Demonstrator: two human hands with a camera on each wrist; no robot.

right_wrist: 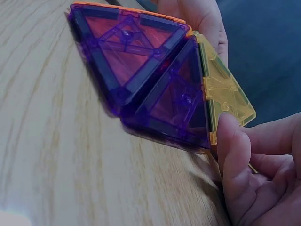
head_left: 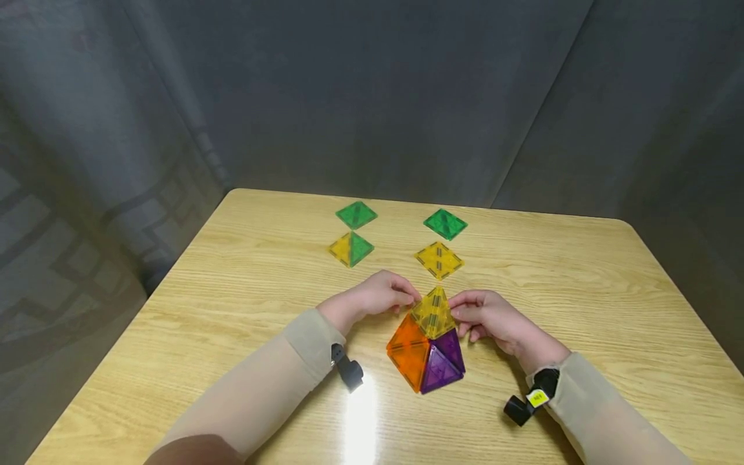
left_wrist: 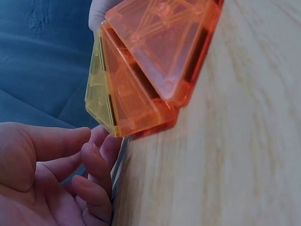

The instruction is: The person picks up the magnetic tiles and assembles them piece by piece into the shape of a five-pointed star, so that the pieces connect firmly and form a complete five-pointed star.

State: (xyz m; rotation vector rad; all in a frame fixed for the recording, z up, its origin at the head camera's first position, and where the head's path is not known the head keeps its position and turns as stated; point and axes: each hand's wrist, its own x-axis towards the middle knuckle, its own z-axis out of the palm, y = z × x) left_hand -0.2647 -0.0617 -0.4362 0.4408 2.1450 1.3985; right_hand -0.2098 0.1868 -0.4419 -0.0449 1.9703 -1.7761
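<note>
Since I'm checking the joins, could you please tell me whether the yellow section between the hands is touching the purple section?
Touching: the right wrist view shows the yellow section meeting the purple section edge to edge, with no visible gap.

What could be taken for a small recording booth was seen: a wood-grain table [head_left: 261, 258] was enclosed behind and at the sides by grey curtains [head_left: 372, 110], and small black wrist cameras [head_left: 515, 411] were worn. Whether it was housed in a home, lab or office could not be told.
</note>
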